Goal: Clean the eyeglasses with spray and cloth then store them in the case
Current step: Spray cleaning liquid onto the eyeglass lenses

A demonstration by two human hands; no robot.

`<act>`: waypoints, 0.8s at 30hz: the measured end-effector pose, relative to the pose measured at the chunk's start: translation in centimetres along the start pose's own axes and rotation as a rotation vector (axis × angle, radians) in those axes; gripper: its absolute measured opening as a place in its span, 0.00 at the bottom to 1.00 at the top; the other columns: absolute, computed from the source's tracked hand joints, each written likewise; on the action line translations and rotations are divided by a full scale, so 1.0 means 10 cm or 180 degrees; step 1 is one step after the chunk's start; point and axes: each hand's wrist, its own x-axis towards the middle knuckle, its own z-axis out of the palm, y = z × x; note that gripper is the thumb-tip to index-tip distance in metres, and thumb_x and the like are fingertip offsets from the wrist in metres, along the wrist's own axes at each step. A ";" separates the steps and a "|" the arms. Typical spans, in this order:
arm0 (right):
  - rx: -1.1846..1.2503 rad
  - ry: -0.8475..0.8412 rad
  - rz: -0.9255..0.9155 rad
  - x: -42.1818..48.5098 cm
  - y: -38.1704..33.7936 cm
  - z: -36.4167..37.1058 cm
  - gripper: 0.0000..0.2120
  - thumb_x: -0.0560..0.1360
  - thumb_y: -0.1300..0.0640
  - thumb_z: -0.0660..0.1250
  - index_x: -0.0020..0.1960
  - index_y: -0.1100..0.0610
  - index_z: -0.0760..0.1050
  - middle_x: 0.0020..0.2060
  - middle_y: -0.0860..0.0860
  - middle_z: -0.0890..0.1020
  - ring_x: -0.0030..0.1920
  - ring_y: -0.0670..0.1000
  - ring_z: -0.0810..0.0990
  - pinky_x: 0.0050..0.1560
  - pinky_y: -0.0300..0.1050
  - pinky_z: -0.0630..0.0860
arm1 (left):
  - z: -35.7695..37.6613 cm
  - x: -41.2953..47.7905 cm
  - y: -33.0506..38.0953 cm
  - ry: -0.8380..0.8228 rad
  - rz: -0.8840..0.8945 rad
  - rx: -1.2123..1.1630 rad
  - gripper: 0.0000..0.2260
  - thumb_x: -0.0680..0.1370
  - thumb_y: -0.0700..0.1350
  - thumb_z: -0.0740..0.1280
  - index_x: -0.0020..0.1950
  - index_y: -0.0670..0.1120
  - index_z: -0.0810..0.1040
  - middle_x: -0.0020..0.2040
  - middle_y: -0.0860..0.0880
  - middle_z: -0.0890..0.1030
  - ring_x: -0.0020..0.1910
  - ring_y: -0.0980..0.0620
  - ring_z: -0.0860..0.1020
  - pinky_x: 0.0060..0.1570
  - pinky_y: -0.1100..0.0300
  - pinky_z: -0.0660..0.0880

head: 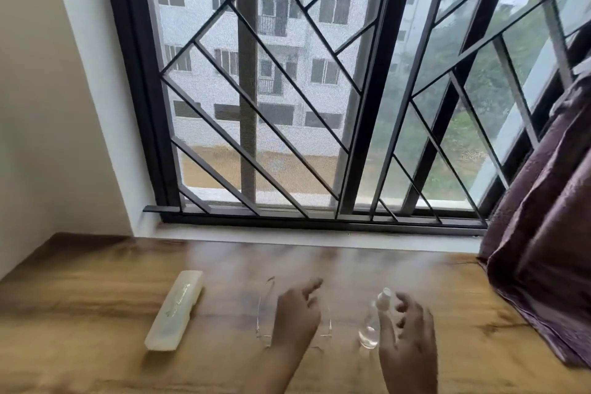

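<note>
Wooden table (96,297) under a barred window (287,89); purple curtain (543,201) hangs at the right and its lower folds lie on the table's right end.

Eyeglasses (260,307): clear, thin frame, flat on the table near the middle. One temple arm shows to the left of the left hand, and a bit of frame shows to its right. The rest is covered by the hand.

Left hand (297,313): over the eyeglasses, palm down, fingers loose and spread, pointing far and slightly right. It grips nothing. Motion blur hides whether it touches the frame.

Spray bottle (372,320): small, clear, a little liquid at its base, cap toward the far side. It is just right of the eyeglasses, between the two hands. Cannot tell whether it stands upright or leans.

Right hand (406,339): just right of the bottle, fingers lightly bent beside the cap, thumb lying in front of the bottle's near right side. The fingers are not closed round it. Contact cannot be judged through the blur.

The hands are apart, with the bottle between them.

Case (176,310): pale, long, closed, lying at an angle on the left part of the table, apart from the eyeglasses and from both hands.
</note>
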 end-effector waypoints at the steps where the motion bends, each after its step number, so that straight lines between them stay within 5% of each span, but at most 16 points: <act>1: -0.0047 -0.0007 -0.0376 -0.06 0.03 0.10 0.12 0.70 0.52 0.61 0.54 0.51 0.71 0.41 0.56 0.79 0.40 0.52 0.75 0.46 0.41 0.74 | -0.17 0.02 -0.10 0.0196 0.0168 0.0205 0.22 0.69 0.29 0.60 0.56 0.48 0.82 0.54 0.52 0.83 0.55 0.55 0.78 0.57 0.68 0.71; 4: -0.0225 -0.0653 -0.0902 -0.18 0.21 0.39 0.20 0.63 0.67 0.65 0.50 0.48 0.74 0.39 0.47 0.80 0.44 0.49 0.77 0.43 0.30 0.70 | -0.61 0.03 -0.52 0.0361 0.0534 0.0905 0.26 0.66 0.27 0.60 0.53 0.52 0.83 0.54 0.56 0.80 0.55 0.55 0.76 0.57 0.66 0.71; 10: -0.0565 -0.1598 -0.0748 -0.26 0.45 0.71 0.27 0.52 0.69 0.67 0.45 0.45 0.79 0.32 0.42 0.80 0.28 0.47 0.80 0.31 0.31 0.69 | -0.83 -0.12 -1.12 -0.0138 0.1073 0.1518 0.25 0.61 0.33 0.71 0.51 0.59 0.82 0.58 0.58 0.80 0.52 0.56 0.80 0.46 0.62 0.79; 16: -0.0296 -0.1412 -0.0957 -0.26 0.40 0.78 0.20 0.49 0.67 0.69 0.37 0.50 0.82 0.33 0.45 0.79 0.38 0.45 0.74 0.29 0.30 0.71 | -0.74 -0.14 -1.19 -0.0292 0.1346 0.1578 0.18 0.54 0.43 0.81 0.40 0.56 0.83 0.49 0.58 0.84 0.42 0.58 0.81 0.33 0.68 0.77; 21: -0.0336 -0.1551 -0.0889 -0.27 0.41 0.80 0.14 0.54 0.62 0.69 0.37 0.50 0.83 0.31 0.43 0.83 0.33 0.39 0.77 0.31 0.25 0.69 | -0.72 -0.12 -1.24 -0.0167 0.1424 0.1496 0.05 0.62 0.48 0.70 0.36 0.55 0.84 0.45 0.58 0.85 0.41 0.60 0.81 0.35 0.69 0.76; 24: -0.0303 -0.1360 -0.0752 -0.21 0.33 0.79 0.13 0.54 0.64 0.67 0.35 0.51 0.82 0.30 0.42 0.83 0.29 0.40 0.78 0.30 0.26 0.69 | -0.74 -0.07 -1.16 -0.0066 0.1597 0.1400 0.09 0.65 0.50 0.64 0.37 0.54 0.84 0.44 0.56 0.85 0.41 0.60 0.82 0.37 0.69 0.77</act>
